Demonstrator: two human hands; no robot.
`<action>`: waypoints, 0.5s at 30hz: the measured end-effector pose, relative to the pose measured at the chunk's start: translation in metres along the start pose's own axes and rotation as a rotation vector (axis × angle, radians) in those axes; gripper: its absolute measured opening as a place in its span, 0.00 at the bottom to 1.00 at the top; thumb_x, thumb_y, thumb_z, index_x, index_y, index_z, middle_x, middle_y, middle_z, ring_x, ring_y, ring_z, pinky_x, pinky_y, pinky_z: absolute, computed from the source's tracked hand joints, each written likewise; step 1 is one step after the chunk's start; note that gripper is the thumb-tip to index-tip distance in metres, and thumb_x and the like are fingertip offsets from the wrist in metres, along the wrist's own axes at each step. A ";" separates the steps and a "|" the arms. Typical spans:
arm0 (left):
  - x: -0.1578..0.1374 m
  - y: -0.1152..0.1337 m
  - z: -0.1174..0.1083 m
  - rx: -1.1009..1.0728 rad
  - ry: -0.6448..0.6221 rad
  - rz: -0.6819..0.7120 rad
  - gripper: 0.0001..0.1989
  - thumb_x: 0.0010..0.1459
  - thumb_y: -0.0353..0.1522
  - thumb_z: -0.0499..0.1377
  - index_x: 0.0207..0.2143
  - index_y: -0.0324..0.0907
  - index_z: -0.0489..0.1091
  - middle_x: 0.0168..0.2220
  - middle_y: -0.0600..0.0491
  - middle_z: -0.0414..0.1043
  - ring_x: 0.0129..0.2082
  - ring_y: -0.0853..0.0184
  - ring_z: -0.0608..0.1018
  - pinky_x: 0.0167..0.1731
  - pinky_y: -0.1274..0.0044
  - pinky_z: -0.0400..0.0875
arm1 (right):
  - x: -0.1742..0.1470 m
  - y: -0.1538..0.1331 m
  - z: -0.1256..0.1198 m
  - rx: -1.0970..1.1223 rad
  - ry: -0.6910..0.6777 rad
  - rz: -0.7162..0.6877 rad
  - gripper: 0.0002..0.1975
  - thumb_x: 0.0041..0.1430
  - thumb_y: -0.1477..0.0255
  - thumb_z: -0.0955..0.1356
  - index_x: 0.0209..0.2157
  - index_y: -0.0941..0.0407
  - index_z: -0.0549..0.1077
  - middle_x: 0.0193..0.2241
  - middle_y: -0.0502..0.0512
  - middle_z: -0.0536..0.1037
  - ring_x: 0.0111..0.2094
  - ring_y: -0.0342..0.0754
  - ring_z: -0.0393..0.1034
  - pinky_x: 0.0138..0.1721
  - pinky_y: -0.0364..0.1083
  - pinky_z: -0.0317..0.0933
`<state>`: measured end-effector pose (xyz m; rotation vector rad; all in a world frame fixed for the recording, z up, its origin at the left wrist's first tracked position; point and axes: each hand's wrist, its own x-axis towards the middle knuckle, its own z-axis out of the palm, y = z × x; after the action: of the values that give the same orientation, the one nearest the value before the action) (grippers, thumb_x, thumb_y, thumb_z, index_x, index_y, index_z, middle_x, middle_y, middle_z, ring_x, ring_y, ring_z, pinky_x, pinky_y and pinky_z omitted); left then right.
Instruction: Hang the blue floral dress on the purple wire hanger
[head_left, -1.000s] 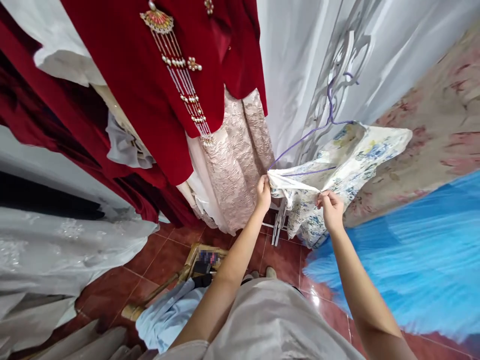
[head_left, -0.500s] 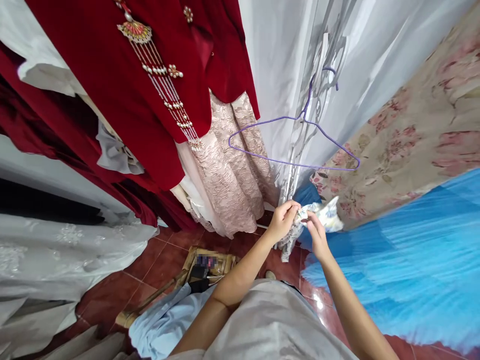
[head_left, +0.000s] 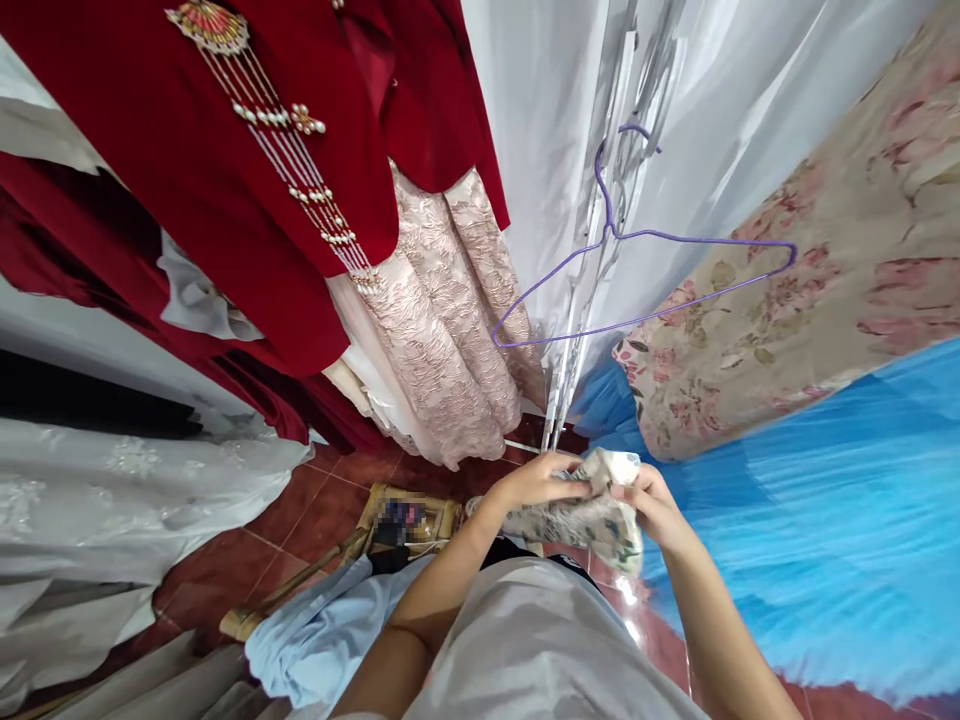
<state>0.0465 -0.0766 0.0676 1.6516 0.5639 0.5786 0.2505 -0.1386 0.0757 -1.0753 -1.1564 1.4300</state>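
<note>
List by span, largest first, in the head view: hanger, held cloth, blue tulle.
1. Blue tulle
2. Hanger: wide, though thin wire
3. Held cloth: bunched, partly hidden by fingers

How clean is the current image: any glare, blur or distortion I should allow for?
Head view: glare spots on the red tiled floor; also in head view, the floral garment looks soft, perhaps from motion, while the purple hanger reads crisper; head view again, pixelation masks something on the bamboo frame, and blue fabric looks stretched toward the right edge.

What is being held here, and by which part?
The floral cloth, by its bunched upper part, in the left hand and right hand.
</note>
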 end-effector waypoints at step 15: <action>0.000 0.005 -0.008 0.092 0.031 0.133 0.20 0.58 0.35 0.66 0.52 0.42 0.74 0.52 0.45 0.75 0.55 0.56 0.75 0.59 0.68 0.66 | 0.027 -0.080 0.007 -0.383 -0.339 -0.407 0.14 0.55 0.72 0.70 0.18 0.57 0.68 0.15 0.46 0.63 0.17 0.39 0.53 0.20 0.41 0.51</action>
<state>0.0421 -0.0715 0.0741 1.7795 0.5124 0.6846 0.2514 -0.1066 0.1543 -0.7958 -1.8325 1.1152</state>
